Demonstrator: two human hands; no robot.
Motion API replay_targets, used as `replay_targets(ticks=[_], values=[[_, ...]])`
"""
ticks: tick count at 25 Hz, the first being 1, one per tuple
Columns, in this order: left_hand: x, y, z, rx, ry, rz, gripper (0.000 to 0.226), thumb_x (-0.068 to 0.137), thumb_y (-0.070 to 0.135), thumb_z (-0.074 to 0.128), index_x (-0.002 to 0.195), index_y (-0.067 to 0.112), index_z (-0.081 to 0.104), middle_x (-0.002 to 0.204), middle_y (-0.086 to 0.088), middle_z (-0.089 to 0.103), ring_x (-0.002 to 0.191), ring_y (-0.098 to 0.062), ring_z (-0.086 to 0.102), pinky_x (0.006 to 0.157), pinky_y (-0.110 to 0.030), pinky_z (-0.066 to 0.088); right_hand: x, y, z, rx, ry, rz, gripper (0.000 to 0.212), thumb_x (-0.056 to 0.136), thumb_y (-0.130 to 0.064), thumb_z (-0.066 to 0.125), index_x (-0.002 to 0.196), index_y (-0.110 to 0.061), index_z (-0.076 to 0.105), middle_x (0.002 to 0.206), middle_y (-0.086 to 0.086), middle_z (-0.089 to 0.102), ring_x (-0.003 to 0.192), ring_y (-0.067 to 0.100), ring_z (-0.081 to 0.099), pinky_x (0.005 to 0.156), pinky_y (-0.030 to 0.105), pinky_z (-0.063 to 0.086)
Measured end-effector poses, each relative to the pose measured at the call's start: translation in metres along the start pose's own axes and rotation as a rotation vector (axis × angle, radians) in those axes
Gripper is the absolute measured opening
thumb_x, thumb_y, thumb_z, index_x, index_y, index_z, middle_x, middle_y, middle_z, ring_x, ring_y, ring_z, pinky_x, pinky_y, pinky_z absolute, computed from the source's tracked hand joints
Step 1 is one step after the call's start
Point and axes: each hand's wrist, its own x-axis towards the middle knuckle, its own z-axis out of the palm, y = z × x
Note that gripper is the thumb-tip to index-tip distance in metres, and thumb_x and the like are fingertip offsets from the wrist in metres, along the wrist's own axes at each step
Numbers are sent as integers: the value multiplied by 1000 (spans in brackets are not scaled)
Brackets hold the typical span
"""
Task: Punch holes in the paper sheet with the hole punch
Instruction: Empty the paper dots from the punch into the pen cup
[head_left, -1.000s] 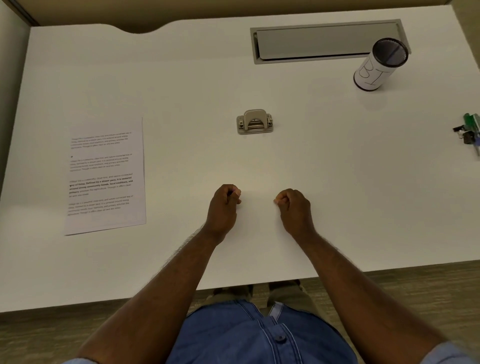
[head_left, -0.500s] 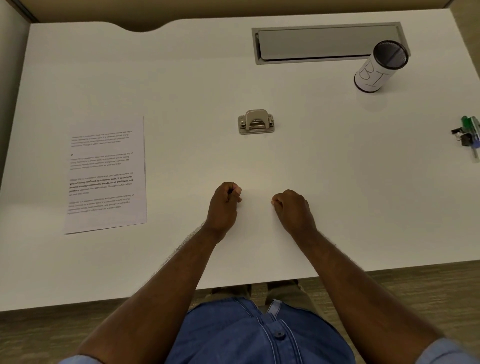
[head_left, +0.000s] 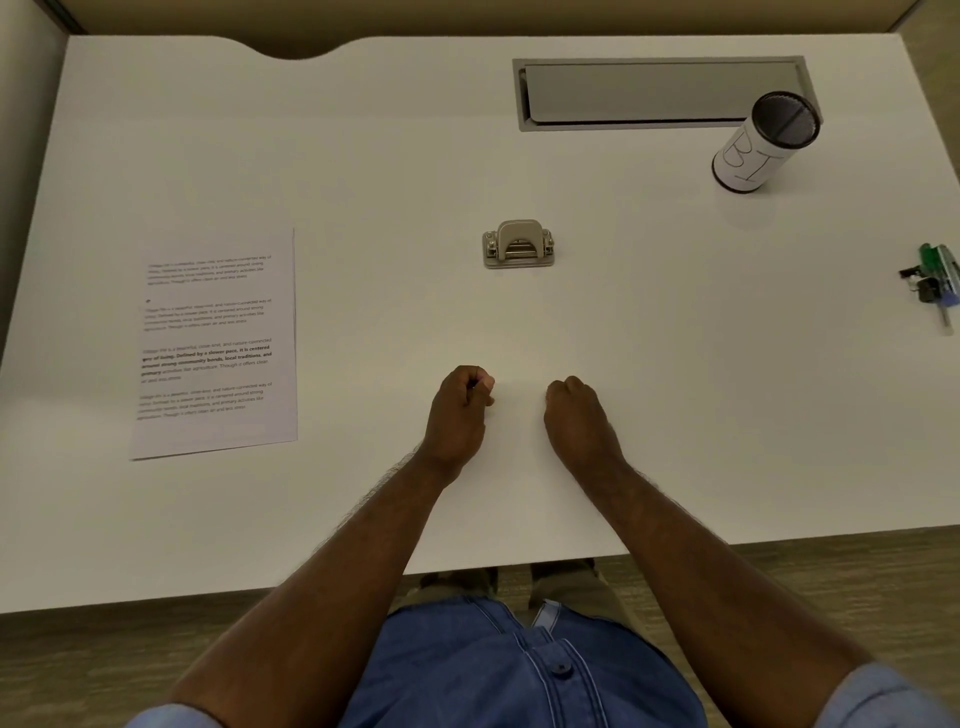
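A printed paper sheet lies flat on the left side of the white desk. A small metal hole punch stands in the middle of the desk, beyond my hands. My left hand rests on the desk as a fist, nothing in it. My right hand rests beside it, also a fist and holding nothing. Both hands are apart from the punch and well to the right of the sheet.
A cylindrical pen holder with a paper label stands at the far right. A grey cable tray lid is set into the back of the desk. Pens and small clips lie at the right edge.
Both fists stay in place on the desk. The right hand has rolled slightly, knuckles turned more down. Sheet and punch have not moved.
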Motion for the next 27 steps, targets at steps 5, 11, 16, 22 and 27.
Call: replay_targets(ticks=[5,11,16,22,27], values=[[6,13,6,-23,11,-28,12,99,20,47,93,15,55,90,0,59,73,-1,53,62,-19,38,7,26,-23,834,-62,550,17,89,-8,52,76,-8,64,71,1,59,65,16,50,61,27,41],[31,57,29,-24,6,15,11,99,20,47,94,14,56,86,4,58,76,-2,55,64,-22,40,27,88,-93,1719,-4,721,50,86,5,48,44,-21,54,51,-9,44,57,7,38,53,16,34],[68,111,94,42,-66,92,12,99,19,46,96,14,57,92,5,59,77,-2,56,64,-18,40,77,158,-133,1678,45,741,22,88,2,53,73,-12,60,65,1,48,60,10,41,58,18,37],[152,213,216,219,-141,328,12,97,14,47,90,11,57,90,2,58,79,-12,55,65,-14,40,187,274,-184,1218,147,585,29,87,-6,53,59,-14,53,59,3,45,58,16,39,55,26,34],[236,278,289,408,-103,445,14,95,16,50,83,16,57,88,1,59,81,-13,51,64,-17,34,264,318,-206,736,208,419,18,84,-11,56,80,-3,71,83,9,68,80,20,57,69,24,39]])
